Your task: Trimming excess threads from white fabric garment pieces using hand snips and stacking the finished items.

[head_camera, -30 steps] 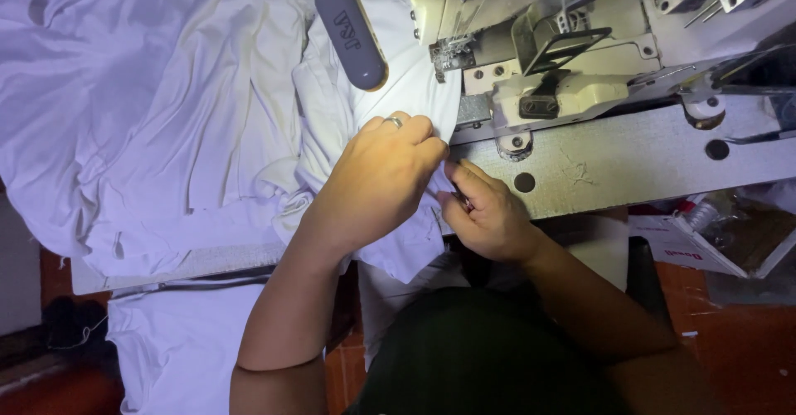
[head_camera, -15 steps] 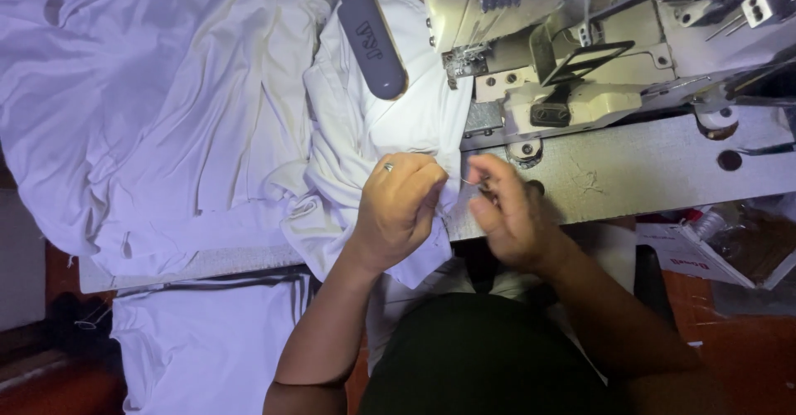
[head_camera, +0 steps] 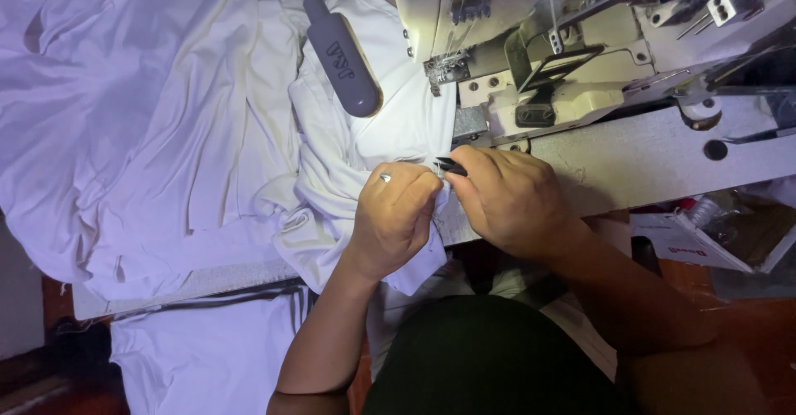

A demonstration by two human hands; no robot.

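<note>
My left hand [head_camera: 396, 212], with a ring on one finger, pinches the edge of a white garment [head_camera: 356, 150] just in front of the sewing machine [head_camera: 580, 75]. Close beside it, my right hand [head_camera: 510, 199] is closed around a small dark tool [head_camera: 450, 166], likely thread snips, whose tip points at the fabric edge between the two hands. The garment lies bunched under the machine's needle area [head_camera: 444, 71]. What the tool touches is hidden by my fingers.
A grey lamp head [head_camera: 342, 63] on a flexible neck hangs over the cloth. A large heap of white fabric [head_camera: 133, 108] covers the table's left side. More white cloth [head_camera: 199, 349] hangs below the table edge. Boxes and a spool [head_camera: 705, 232] sit low at the right.
Both hands have drawn back slightly from the machine and come together at the fabric edge. The dark tool now shows in my right hand.
</note>
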